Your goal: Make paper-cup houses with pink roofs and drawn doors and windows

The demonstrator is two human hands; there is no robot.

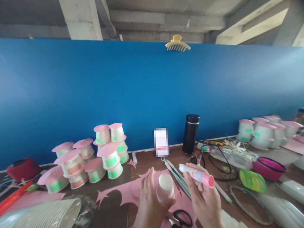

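Note:
My left hand (pixel 150 199) is closed around a small white paper cup (pixel 165 185), its fingers on the left side and its thumb across the front. The cup's round white end faces up towards me. A glue stick (pixel 196 174), with a white printed barrel and a pink-red end, is gripped in my right hand (pixel 206 199), to the right of the cup and apart from it. Beneath both hands lies cut pink paper (pixel 129 191) with jagged edges. Black-handled scissors (pixel 182 218) rest on it just below the cup.
Paper cups topped with pink discs (pixel 110 158) are stacked at left, with more cups (pixel 263 134) at right. A sleeve of nested cups (pixel 52 213) lies front left. Behind stand a black flask (pixel 190 134) and a phone (pixel 161 142) against the blue partition (pixel 133 88). Cables (pixel 223 177) clutter the right.

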